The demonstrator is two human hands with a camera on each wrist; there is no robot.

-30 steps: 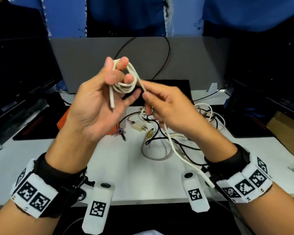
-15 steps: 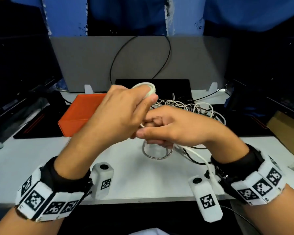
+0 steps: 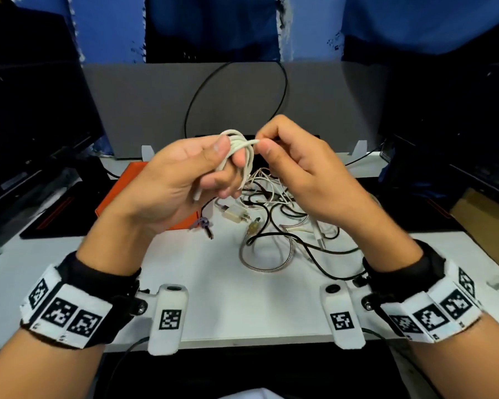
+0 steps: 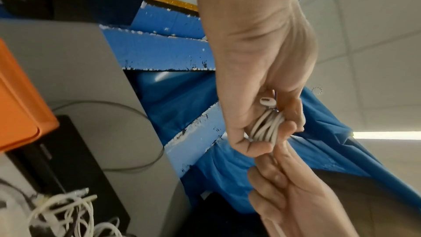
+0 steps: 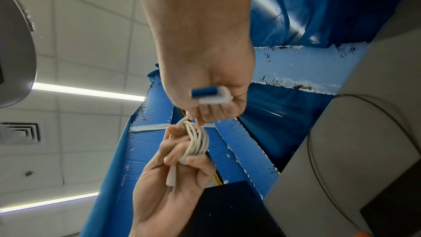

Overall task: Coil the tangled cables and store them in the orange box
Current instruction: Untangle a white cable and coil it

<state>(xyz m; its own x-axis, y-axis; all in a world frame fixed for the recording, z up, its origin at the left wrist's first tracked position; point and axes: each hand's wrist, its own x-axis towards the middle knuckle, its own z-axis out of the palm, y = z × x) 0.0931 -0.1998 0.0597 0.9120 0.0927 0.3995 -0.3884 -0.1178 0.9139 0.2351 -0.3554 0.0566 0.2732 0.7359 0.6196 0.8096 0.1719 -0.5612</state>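
Centrally, the left hand (image 3: 182,180) was raised above the counter (image 3: 219,298), its fingers curled round a white cable (image 3: 238,145) wound into several loops about them, the thumb pressed against the bundle. One short end of that cable, tipped with a small connector (image 5: 170,183), lay across the left palm. Just beside it, the right hand (image 3: 303,174) pinched the cable's other end between thumb and forefinger, close against the coil; the right wrist view showed a white plug with a blue metal tip (image 5: 210,95) lodged in its curled fingers. Both hands were touching or nearly touching at the coil. Below and beyond them, a tangle of cables (image 3: 277,214) in black, white and braided silver lay spread on the counter, with a small white two-pin charger (image 3: 236,214) at its near left edge. An orange box (image 3: 121,191) sat on the counter to the left of the tangle, largely hidden behind the left hand. Farther back stood a grey panel (image 3: 144,105), with a black cable loop (image 3: 236,93) arching against it.
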